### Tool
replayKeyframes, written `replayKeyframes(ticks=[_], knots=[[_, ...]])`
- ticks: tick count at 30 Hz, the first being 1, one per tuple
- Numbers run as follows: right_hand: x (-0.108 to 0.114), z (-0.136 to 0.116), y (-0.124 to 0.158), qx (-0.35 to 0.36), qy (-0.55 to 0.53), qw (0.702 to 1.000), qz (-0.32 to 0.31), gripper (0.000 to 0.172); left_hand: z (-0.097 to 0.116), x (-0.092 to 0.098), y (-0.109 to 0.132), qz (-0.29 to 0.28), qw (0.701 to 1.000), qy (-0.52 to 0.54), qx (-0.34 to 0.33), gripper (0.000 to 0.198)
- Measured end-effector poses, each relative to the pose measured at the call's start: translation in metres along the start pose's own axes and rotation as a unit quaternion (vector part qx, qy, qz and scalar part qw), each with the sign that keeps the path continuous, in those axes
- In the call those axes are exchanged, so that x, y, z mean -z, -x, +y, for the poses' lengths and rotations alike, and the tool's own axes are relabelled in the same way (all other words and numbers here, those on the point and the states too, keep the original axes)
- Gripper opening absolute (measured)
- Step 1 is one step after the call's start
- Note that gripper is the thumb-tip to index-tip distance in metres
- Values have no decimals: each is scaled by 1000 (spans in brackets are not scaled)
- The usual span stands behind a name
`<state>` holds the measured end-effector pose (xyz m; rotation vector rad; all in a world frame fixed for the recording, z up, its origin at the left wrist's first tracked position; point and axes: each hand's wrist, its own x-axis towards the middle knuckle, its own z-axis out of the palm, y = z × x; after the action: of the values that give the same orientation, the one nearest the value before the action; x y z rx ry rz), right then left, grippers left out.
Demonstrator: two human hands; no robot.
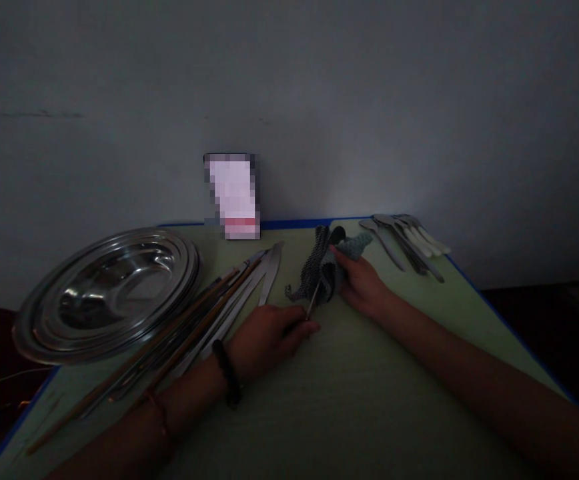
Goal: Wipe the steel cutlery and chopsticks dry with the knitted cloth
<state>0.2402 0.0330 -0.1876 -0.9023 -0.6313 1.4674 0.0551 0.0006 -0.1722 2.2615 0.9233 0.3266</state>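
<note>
Pale green bench (pixel 339 407) carries everything. Stack of metal plates (pixel 34 337) at left; beside it, pile of knives and sticks (pixel 234 299). Far right, spoons lie together (pixel 408 245). Right hand (pixel 362 283), fingers closed on grey cloth (pixel 313 263). Left hand (pixel 269 340) pinches handle of spoon (pixel 338 235), its bowl at cloth.

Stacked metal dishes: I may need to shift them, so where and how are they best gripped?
Probably the wide rim, from the left: there the stacked metal dishes seem to overhang the table, leaving room underneath, while long utensils crowd the right.
</note>
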Motion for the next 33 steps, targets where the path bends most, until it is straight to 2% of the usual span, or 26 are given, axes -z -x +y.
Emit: replayKeyframes(ticks=[8, 12, 16, 23, 33], knots=[[-7, 3, 8, -28, -7, 999, -17, 26, 0, 0, -2, 10, 999, 36, 12, 40], [-5, 4, 8, -26, -5, 999, -22, 27, 0, 0, -1, 19, 998, 49, 27, 34], [-3, 6, 7, -25, 8, 999, -45, 23, 0, 0, -2, 30, 997, 53, 42, 27], [-4, 4, 9, -36, 33, 995, -88, 24, 0, 0, -2, 32, 997, 49, 41, 33], [2, 8, 7, -14, 70, 988, -138, 22, 4, 0, -2, 50, 998, 26, 32, 37]])
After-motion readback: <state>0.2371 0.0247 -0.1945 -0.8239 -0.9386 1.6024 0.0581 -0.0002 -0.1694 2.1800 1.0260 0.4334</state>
